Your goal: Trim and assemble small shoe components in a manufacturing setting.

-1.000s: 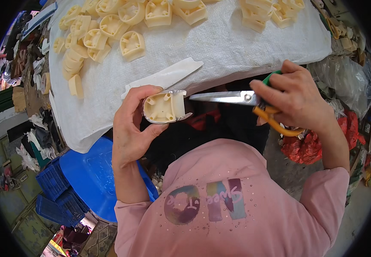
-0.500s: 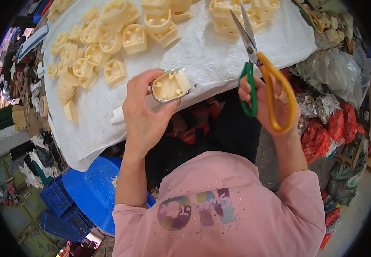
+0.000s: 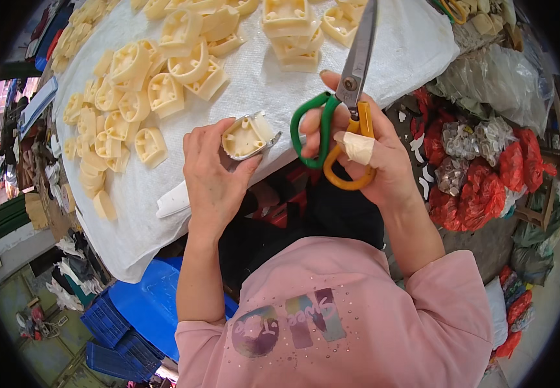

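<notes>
My left hand (image 3: 212, 171) pinches a small cream plastic part (image 3: 246, 137) with posts inside it. A shiny silver strip (image 3: 275, 138) runs round the part's side, and one end of it stands off at the right. My right hand (image 3: 383, 161) holds a pair of scissors (image 3: 350, 84) with one green and one yellow handle. Their blades point up and away and look closed together, apart from the part. A pale tape wrap (image 3: 357, 148) covers the right thumb. Both hands are over the near edge of a white cloth (image 3: 228, 103).
Several loose cream parts (image 3: 163, 90) lie in heaps across the cloth, with a stack (image 3: 293, 39) farther right. Below its left edge are a blue plastic basin (image 3: 147, 297) and blue crates (image 3: 121, 355). Red bags (image 3: 477, 197) and clear plastic sheeting (image 3: 500, 81) fill the right side.
The scissor blades have come together, and my right hand has moved left and turned, showing its taped thumb. My left hand keeps hold of the cream part. The view has shifted somewhat.
</notes>
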`<action>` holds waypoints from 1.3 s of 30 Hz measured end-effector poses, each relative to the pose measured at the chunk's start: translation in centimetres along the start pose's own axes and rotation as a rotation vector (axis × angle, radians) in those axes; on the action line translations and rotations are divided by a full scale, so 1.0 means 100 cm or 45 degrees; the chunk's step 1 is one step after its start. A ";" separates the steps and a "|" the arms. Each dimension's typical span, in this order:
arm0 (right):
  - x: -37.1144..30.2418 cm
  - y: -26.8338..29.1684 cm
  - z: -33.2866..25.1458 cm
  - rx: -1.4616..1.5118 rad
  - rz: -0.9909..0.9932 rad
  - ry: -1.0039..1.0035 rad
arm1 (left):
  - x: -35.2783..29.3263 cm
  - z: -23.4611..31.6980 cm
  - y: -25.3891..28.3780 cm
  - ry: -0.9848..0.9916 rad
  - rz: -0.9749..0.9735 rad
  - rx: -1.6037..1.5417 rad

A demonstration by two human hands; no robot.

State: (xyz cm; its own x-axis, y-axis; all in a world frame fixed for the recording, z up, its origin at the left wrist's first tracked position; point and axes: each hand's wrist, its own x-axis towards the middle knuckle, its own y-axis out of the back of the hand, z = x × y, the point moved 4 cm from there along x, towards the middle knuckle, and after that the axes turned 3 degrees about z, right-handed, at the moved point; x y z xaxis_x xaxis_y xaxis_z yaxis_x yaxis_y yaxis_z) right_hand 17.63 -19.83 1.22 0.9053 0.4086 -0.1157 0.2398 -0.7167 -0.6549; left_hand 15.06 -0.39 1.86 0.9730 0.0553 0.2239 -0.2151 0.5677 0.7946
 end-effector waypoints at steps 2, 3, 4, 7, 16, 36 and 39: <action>0.000 -0.006 -0.003 -0.049 0.049 0.142 | 0.001 0.000 0.000 0.028 -0.008 -0.027; 0.000 -0.009 -0.011 0.054 0.041 0.343 | 0.001 0.001 0.001 0.041 -0.010 -0.042; -0.001 -0.011 -0.015 0.158 0.028 0.541 | 0.001 0.000 0.001 0.059 -0.009 -0.053; 0.015 -0.015 0.019 0.183 -0.056 0.450 | 0.001 -0.001 -0.002 0.071 0.031 -0.084; 0.022 -0.008 0.007 0.367 -0.176 0.514 | 0.004 -0.007 0.000 0.099 0.022 -0.133; 0.066 -0.027 0.013 0.226 -0.039 0.749 | 0.011 -0.006 0.003 0.126 -0.080 -0.091; 0.062 -0.026 0.035 0.293 0.059 0.663 | 0.007 -0.006 0.003 0.124 -0.074 -0.117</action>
State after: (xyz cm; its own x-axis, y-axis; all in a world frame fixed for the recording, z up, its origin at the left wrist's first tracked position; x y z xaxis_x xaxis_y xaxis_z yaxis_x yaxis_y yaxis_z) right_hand 21.38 -13.45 -0.37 0.9804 0.0054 0.1969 0.1659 -0.5617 -0.8106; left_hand 15.70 0.32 1.90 0.9880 0.0969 0.1200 -0.1541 0.6450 0.7485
